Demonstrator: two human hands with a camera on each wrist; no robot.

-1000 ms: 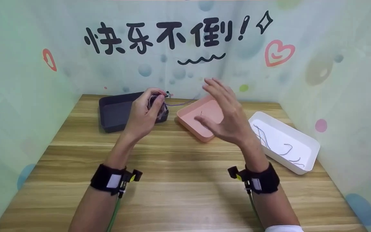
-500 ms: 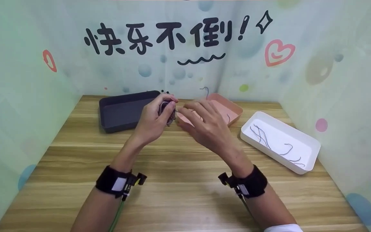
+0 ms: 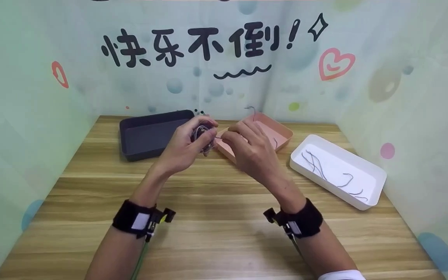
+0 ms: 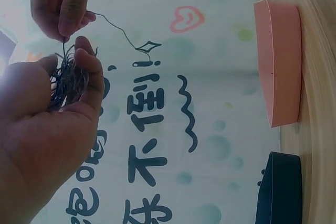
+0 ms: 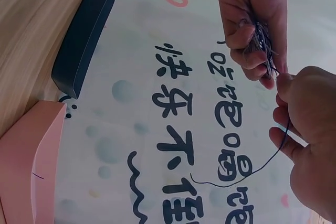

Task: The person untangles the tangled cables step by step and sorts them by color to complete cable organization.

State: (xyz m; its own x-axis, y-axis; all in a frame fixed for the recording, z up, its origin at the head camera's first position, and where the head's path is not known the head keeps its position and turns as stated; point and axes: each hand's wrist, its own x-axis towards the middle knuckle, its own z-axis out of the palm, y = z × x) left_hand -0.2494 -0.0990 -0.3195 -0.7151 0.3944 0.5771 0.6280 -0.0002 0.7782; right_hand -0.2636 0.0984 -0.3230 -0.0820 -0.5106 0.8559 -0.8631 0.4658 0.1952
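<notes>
My left hand (image 3: 183,144) grips a tangled bundle of thin dark and grey wires (image 4: 68,85) above the table, fingers and thumb curled round it. Just right of it, my right hand (image 3: 253,149) pinches one dark wire (image 5: 226,185) between thumb and forefinger. A short stretch of that wire runs from the bundle to the pinch. Its long free end bends away past my right hand, above the pink tray in the head view. Most of the bundle is hidden by my left fingers in the head view.
Behind my hands stands a pink tray (image 3: 276,126) with a short wire inside. A dark tray (image 3: 146,136) lies left of it. At the right, a white tray (image 3: 335,190) holds several loose wires (image 3: 317,169). A printed cloth backdrop (image 3: 224,89) closes off the rear.
My right hand came left from an open pose and now pinches the wire beside the bundle, having drawn slightly right lately. My left hand shifted right with the bundle.
</notes>
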